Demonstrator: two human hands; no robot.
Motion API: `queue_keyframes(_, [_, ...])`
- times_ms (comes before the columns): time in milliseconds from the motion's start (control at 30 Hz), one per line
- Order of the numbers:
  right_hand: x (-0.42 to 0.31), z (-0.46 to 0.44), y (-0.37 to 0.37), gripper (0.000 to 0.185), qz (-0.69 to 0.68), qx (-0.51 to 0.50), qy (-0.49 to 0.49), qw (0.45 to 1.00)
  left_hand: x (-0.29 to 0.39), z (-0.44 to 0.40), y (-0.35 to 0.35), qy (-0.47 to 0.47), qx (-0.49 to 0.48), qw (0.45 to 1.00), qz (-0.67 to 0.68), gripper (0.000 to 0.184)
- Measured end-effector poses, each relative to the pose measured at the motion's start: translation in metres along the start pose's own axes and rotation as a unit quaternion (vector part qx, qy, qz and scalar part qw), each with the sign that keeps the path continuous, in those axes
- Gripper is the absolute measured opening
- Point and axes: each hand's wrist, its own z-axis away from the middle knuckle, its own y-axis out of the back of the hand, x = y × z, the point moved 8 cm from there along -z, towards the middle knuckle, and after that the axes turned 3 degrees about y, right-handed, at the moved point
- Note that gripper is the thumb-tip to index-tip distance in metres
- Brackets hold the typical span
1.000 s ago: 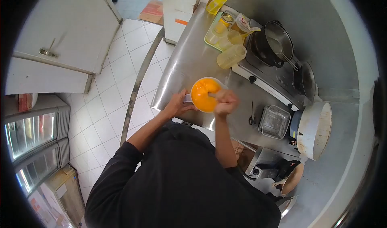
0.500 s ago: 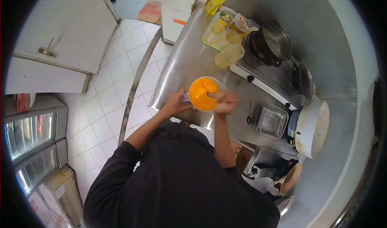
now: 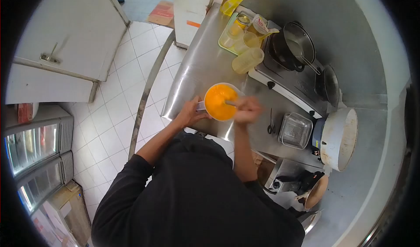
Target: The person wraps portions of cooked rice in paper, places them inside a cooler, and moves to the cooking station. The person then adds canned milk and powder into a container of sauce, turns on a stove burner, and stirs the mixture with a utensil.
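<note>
A white handled jug [image 3: 239, 91] with bright orange-yellow liquid [image 3: 218, 109], resembling beaten egg, is at the near edge of the steel counter. My left hand [image 3: 190, 113] is closed around the jug's handle [image 3: 201, 106] on its left side. From the right, my right hand [image 3: 247, 110] grips a greyish utensil [image 3: 230, 102] whose end dips into the liquid. Motion blurs that hand, and the utensil's lower end is hidden, so its exact kind does not show.
Right of the jug lie black scissors [image 3: 271, 123] and a glass container [image 3: 295, 130]. A stove [image 3: 280, 84] bears a dark pot [image 3: 283, 50]. Plastic bottles [image 3: 248, 60] and an oil pouch [image 3: 233, 0] stand further back. A large white pot [image 3: 339, 140] is at right.
My right hand has shifted slightly right with the utensil, and the liquid's surface looks smoother and more mixed. My left hand keeps its hold on the jug.
</note>
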Motion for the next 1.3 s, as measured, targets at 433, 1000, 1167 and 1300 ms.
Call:
queue_keyframes(433, [-0.012, -0.016, -0.014, 0.041, -0.018, -0.024, -0.063, 0.998, 0.004, 0.001, 0.001, -0.013, 0.004, 1.0, -0.009, 0.064])
queue_keyframes(1000, [-0.024, -0.018, -0.02, 0.038, -0.068, -0.028, -0.088, 0.993, -0.004, -0.008, -0.001, -0.018, 0.014, 1.0, -0.005, 0.066])
queue_keyframes(1167, [-0.018, -0.013, -0.034, 0.042, 0.054, -0.102, -0.025, 0.993, -0.005, 0.004, -0.002, -0.002, -0.002, 1.0, -0.013, 0.066])
queue_keyframes(1300, [0.002, 0.004, -0.016, 0.042, -0.022, -0.024, -0.014, 0.999, 0.001, 0.005, -0.001, -0.01, 0.012, 1.0, -0.011, 0.065])
